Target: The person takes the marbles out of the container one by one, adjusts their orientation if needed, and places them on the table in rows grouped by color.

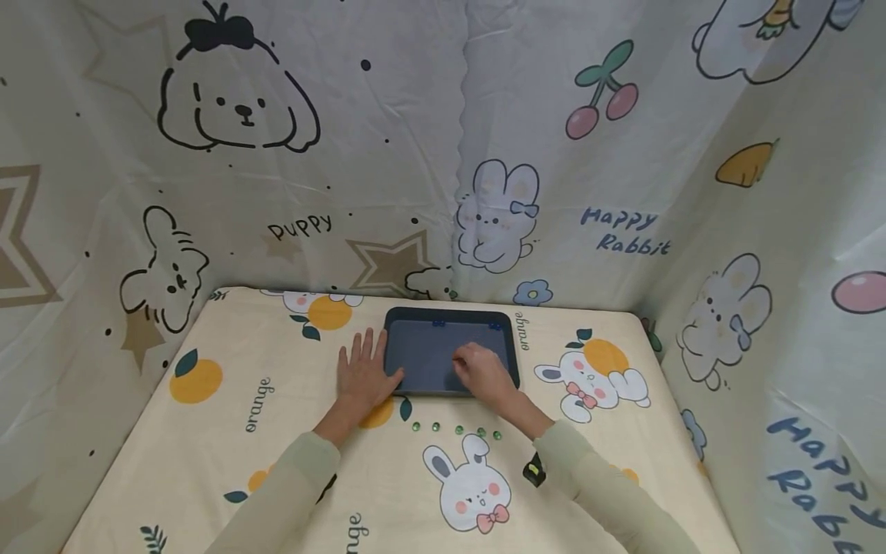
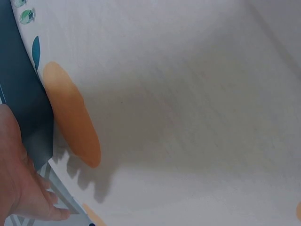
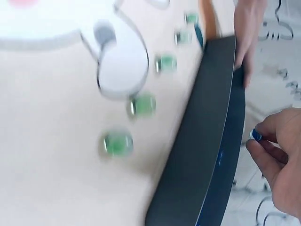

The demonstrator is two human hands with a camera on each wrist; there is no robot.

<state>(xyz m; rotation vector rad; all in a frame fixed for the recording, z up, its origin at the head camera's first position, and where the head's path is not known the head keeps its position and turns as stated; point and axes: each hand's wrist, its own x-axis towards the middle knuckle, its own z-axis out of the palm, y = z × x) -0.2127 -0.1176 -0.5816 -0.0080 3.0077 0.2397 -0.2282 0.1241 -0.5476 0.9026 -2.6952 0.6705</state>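
Mid-frame in the head view, the left hand (image 1: 363, 373), fingers straight and spread, holds nothing beside the tray's (image 1: 422, 354) left edge. The right hand (image 1: 487, 375) pinches a blue bead (image 3: 255, 135) between thumb and fingertips over the tray, right of centre. Five green beads (image 1: 459, 430) sit in a row below the tray, lower centre.

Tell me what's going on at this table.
A person's right hand pinches a small blue bead over a tray, while the left hand lies spread at the tray's left side. Five green beads sit in a rough row on the cloth, nearer the person. Dark blue things show by the tray's far wall, too small to make out.
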